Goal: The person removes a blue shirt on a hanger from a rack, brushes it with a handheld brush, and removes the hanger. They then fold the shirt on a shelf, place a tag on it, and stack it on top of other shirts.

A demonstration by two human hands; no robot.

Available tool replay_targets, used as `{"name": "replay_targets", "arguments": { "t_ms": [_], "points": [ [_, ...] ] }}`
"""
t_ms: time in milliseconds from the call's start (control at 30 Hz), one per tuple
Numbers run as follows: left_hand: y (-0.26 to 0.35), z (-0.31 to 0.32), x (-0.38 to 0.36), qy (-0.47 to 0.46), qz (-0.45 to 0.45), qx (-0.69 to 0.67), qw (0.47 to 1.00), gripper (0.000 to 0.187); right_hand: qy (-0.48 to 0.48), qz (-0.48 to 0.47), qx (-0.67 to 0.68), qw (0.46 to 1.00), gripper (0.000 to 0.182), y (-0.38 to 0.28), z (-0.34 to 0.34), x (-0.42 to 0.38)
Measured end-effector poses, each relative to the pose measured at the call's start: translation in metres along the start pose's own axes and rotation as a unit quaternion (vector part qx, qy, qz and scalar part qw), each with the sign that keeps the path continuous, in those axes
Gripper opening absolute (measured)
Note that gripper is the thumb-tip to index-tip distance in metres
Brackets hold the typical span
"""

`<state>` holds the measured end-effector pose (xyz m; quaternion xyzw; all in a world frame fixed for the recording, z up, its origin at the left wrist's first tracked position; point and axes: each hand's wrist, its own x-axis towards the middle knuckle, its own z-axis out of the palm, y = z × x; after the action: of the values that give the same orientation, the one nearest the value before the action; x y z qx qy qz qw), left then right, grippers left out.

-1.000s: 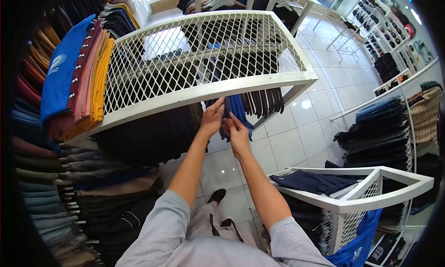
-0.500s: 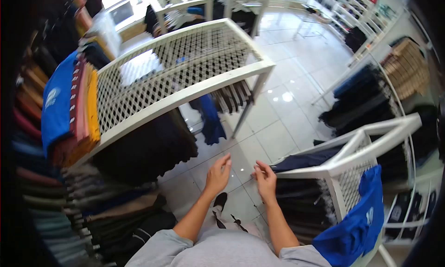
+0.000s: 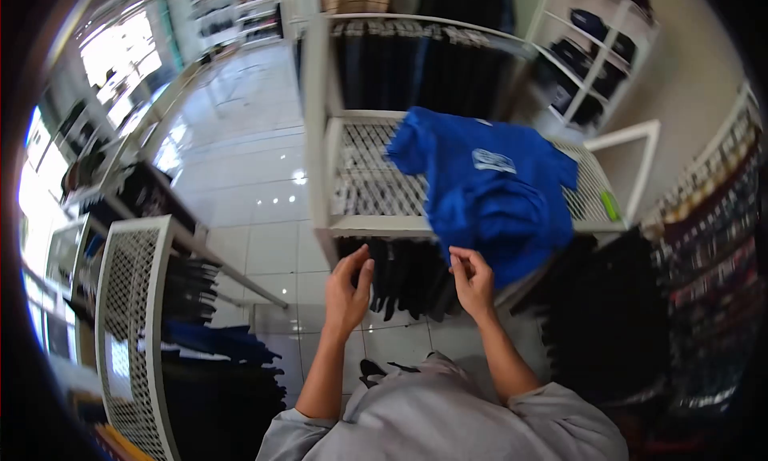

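A blue T-shirt [image 3: 456,145] with a white print lies spread, partly bunched, on the white mesh-topped rack [image 3: 372,173] ahead of me, its lower part hanging over the front edge. My right hand [image 3: 474,281] is raised just in front of that edge and overlaps the shirt's near side in this view. Its fingers are loosely curled, with a gap to the thumb and nothing between them. To its left, my left hand [image 3: 350,293] hovers before the rack's near left corner, thumb and fingers apart, holding nothing. Dark garments [image 3: 408,281] hang under the rack top, behind both hands.
A green object [image 3: 610,206] lies on the rack's right end. Another mesh-topped rack [image 3: 132,317] with hanging clothes stands at left, and dark garments [image 3: 608,317] hang close at right. Shelves [image 3: 588,57] hold folded dark items. Tiled floor [image 3: 256,181] runs between the racks.
My view has swung to the right, so the rack with the blue T-shirt now lies straight ahead and the other rack has slid left. Both hands stay raised, holding nothing.
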<state>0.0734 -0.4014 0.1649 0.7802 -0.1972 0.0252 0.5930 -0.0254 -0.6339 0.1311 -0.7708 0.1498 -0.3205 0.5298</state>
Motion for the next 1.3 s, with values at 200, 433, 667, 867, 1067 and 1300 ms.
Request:
{"name": "replay_targets", "arguments": {
  "t_ms": [200, 433, 667, 867, 1067, 1300],
  "points": [
    [0.039, 0.072, 0.033, -0.061, 0.06, 0.045, 0.995, 0.033, 0.212, -0.074, -0.152, 0.963, 0.016, -0.003, -0.096, 0.033],
    [0.037, 0.15, 0.068, 0.049, 0.185, 0.223, 0.956, 0.035, 0.26, -0.093, -0.373, 0.886, 0.032, 0.034, -0.162, 0.083],
    [0.023, 0.154, 0.06, 0.067, 0.047, 0.073, 0.994, 0.017, 0.232, -0.051, -0.173, 0.956, 0.022, 0.077, -0.2, 0.081],
    [0.014, 0.125, 0.025, 0.088, 0.092, -0.061, 0.99, 0.016, 0.238, -0.014, 0.068, 0.969, 0.029, 0.118, -0.26, 0.059],
    [0.021, 0.16, 0.035, 0.183, 0.024, 0.138, 0.973, 0.018, 0.198, 0.011, -0.231, 0.953, 0.023, 0.105, -0.252, 0.103],
    [0.021, 0.156, 0.016, 0.207, -0.012, 0.174, 0.963, 0.008, 0.219, 0.007, -0.167, 0.961, 0.019, 0.131, -0.266, 0.097]
  ]
}}
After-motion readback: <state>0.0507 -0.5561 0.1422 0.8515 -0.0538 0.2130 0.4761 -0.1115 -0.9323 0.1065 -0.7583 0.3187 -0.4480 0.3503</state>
